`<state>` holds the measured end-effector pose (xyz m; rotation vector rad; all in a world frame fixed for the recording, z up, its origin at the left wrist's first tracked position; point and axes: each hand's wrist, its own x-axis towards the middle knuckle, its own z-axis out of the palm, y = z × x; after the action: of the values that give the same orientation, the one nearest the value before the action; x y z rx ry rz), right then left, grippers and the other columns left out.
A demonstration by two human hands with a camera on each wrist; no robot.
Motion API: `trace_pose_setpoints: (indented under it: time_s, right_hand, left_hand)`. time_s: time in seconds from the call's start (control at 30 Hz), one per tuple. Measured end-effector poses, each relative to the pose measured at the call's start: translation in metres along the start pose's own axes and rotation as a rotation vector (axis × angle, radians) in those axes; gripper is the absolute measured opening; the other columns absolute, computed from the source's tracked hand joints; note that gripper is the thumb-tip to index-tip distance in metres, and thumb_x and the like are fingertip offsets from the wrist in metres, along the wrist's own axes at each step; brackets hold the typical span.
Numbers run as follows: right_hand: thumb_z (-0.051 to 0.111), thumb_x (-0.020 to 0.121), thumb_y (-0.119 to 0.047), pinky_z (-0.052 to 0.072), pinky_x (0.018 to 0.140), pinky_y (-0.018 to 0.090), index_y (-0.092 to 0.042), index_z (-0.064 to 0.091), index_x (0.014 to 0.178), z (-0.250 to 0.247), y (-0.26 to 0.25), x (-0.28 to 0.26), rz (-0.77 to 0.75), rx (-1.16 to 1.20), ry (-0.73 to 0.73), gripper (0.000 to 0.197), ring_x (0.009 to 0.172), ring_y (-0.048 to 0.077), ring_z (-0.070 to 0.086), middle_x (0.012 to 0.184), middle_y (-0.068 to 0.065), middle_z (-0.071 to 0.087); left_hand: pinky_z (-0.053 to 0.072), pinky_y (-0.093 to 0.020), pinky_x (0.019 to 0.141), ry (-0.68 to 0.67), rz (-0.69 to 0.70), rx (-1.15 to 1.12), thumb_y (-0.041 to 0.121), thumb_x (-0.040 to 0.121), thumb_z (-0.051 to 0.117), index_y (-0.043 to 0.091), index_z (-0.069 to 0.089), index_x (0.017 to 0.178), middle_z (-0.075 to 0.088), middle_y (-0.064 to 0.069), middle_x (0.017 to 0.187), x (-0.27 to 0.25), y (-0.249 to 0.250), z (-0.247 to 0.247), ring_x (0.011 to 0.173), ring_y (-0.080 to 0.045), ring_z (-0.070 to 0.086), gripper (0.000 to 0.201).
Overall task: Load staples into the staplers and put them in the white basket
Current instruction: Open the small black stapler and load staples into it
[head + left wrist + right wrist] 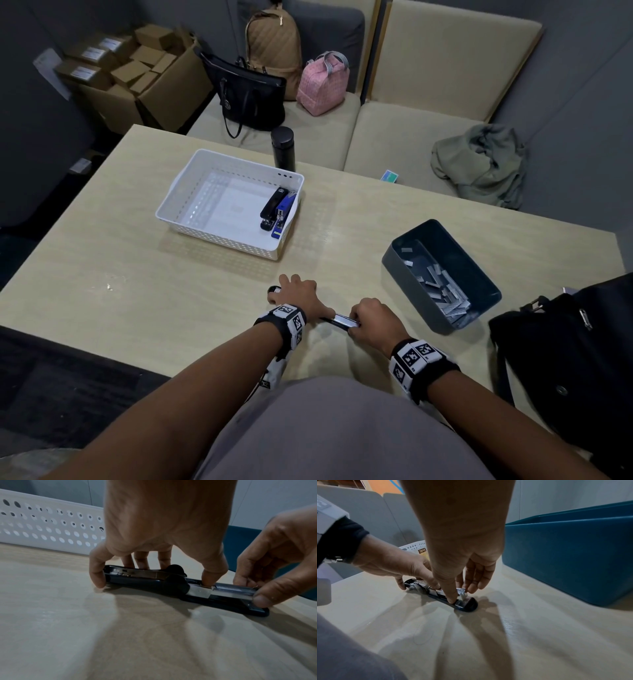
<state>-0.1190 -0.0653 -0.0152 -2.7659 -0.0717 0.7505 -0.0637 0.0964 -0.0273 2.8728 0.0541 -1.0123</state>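
I see the opened stapler lying flat on the bench, near its front edge. My left hand curls over its rear half, fingers gripping both sides. My right hand pinches the metal magazine at the front; whether staples sit in it looks unclear. The white basket holds two staplers, and the blue bin holds staple strips.

pale wood table: white basket, black flask, teal bin, opened stapler.
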Motion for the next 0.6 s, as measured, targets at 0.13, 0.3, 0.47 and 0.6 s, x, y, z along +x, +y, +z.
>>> trace_pose_setpoints:
  time_s: [0.13, 0.3, 0.47, 0.6]
  right_hand:
    - [0.06, 0.081, -0.021, 0.043, 0.062, 0.03, -0.011, 0.07, 0.09, 0.004, 0.0, 0.0, -0.012, -0.064, 0.006, 0.017, 0.082, 0.029, 0.062, 0.094, 0.009, 0.061]
    - [0.061, 0.084, -0.022, 0.039, 0.063, 0.029, -0.01, 0.07, 0.094, 0.007, 0.002, 0.0, -0.022, -0.06, 0.007, 0.018, 0.086, 0.029, 0.062, 0.097, 0.009, 0.059]
    - [0.066, 0.079, -0.023, 0.047, 0.077, 0.031, -0.023, 0.061, 0.119, 0.008, 0.01, -0.002, -0.027, 0.073, 0.049, 0.04, 0.099, 0.024, 0.061, 0.107, 0.003, 0.063]
    - [0.065, 0.08, -0.022, 0.049, 0.078, 0.032, -0.021, 0.061, 0.116, 0.001, 0.016, -0.003, -0.036, 0.051, 0.058, 0.037, 0.097, 0.024, 0.061, 0.105, 0.004, 0.064]
  left_hand:
    - [0.04, -0.054, 0.09, 0.003, 0.012, -0.01, 0.064, 0.055, 0.063, 0.028, 0.056, 0.108, 0.047, -0.002, 0.116, 0.0, -0.001, 0.001, 0.12, -0.028, 0.033, 0.065]
    - [0.04, -0.053, 0.092, -0.007, 0.03, -0.023, 0.065, 0.055, 0.064, 0.028, 0.055, 0.107, 0.047, -0.003, 0.117, 0.003, -0.005, 0.002, 0.123, -0.029, 0.032, 0.065]
    - [0.044, -0.047, 0.091, -0.052, 0.129, -0.038, 0.076, 0.052, 0.072, 0.031, 0.055, 0.095, 0.051, 0.001, 0.11, 0.009, -0.019, -0.004, 0.118, -0.023, 0.034, 0.065]
    - [0.05, -0.041, 0.086, -0.031, 0.403, 0.067, 0.046, 0.059, 0.088, 0.023, 0.056, 0.111, 0.047, -0.005, 0.117, 0.015, -0.046, -0.018, 0.111, -0.026, 0.047, 0.066]
